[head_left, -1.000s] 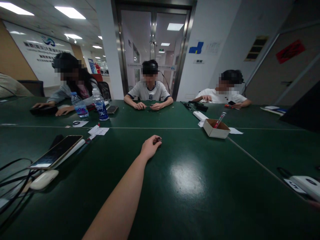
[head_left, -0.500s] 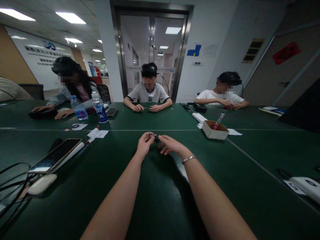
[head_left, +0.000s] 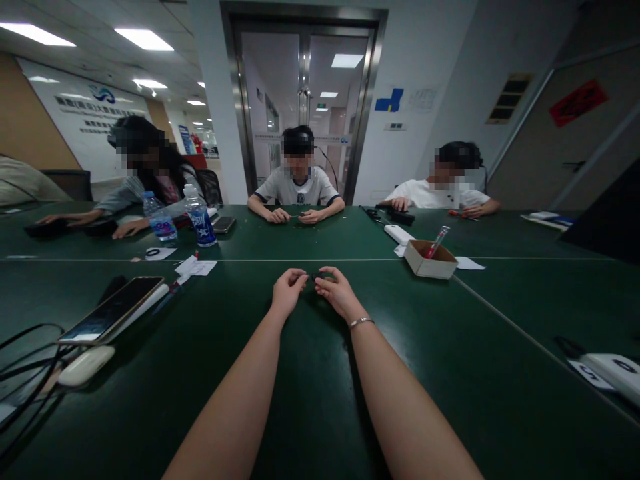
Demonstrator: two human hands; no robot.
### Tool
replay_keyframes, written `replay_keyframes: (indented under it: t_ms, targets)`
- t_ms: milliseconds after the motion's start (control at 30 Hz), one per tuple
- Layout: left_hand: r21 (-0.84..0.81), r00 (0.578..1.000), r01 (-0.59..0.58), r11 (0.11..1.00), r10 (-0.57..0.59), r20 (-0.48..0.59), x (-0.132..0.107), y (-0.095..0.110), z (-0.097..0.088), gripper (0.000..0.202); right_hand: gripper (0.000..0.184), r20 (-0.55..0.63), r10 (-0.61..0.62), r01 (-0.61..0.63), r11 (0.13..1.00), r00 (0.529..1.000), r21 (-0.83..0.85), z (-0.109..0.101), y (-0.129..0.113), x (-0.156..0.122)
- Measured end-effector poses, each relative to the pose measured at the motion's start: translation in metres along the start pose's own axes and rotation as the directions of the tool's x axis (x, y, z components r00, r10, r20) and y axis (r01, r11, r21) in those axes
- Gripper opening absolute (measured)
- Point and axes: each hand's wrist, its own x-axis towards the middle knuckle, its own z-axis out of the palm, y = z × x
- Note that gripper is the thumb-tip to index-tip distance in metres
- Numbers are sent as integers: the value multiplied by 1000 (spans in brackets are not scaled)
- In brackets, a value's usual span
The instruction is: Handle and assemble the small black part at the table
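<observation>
Both of my hands are raised over the dark green table, close together in the middle of the view. My right hand is closed on a small black object, held between thumb and fingers; its kind is too small to tell. Just to its left, my left hand is pinched, its fingertips pointing at the black object with a narrow gap between. Whatever those fingertips hold is too small to make out. A metal bracelet circles my right wrist.
A small cardboard box with a red tube stands to the right. Left lie a phone, a white case, cables and paper scraps; two water bottles stand farther back. Three people sit across the table.
My right hand has turned and its fingers have closed around the black object, which was at my left fingertips before. My left hand has shifted slightly left.
</observation>
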Motion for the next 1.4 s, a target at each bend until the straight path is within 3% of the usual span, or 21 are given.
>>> replay_keyframes:
  t_ms: [267, 667, 933, 1400]
  targets:
    - [-48, 997, 66, 997, -67, -27, 1, 0, 1, 37, 24, 38, 79, -83, 991, 996, 104, 1, -5, -1]
    - [-28, 991, 109, 994, -111, -75, 3, -2, 2, 42, 20, 33, 88, -90, 992, 996, 83, -1, -4, -2]
    - [-36, 984, 150, 988, -153, -90, 0, 11, 1, 41, 23, 66, 78, -83, 994, 995, 73, -1, -6, -2]
    - [49, 972, 202, 978, -194, -136, 1, 11, 0, 40, 34, 107, 57, -67, 994, 993, 86, -5, 0, 1]
